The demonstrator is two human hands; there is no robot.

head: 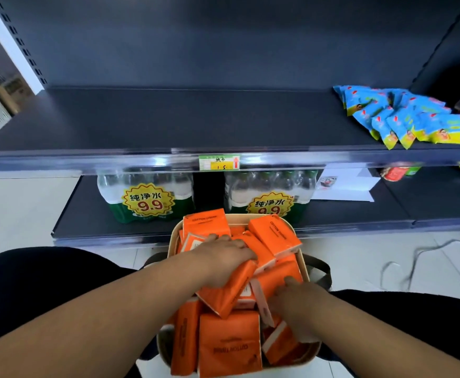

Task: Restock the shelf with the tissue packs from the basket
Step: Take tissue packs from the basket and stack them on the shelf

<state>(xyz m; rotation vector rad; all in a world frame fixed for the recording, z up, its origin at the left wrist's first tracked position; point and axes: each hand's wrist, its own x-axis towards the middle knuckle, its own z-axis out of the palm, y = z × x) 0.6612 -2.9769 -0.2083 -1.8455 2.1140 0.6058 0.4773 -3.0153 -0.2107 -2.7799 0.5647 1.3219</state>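
Note:
A beige basket [239,216] stands on the floor between my knees, heaped with several orange tissue packs [228,345]. My left hand [220,257] lies over the middle of the heap and grips one tilted orange pack [223,293], fingers curled over its upper edge. My right hand [299,301] is pushed into the right side of the heap; its thumb lies on another orange pack [275,279] and its fingers curl at that pack's edge, partly hidden. Above, the dark upper shelf [168,118] is bare across its left and middle.
Blue and yellow packets [409,115] lie piled at the upper shelf's right end. A price tag [219,162] sits on its front rail. Two shrink-wrapped water bottle packs [147,197] stand on the lower shelf behind the basket. A cable [414,257] lies on the floor at right.

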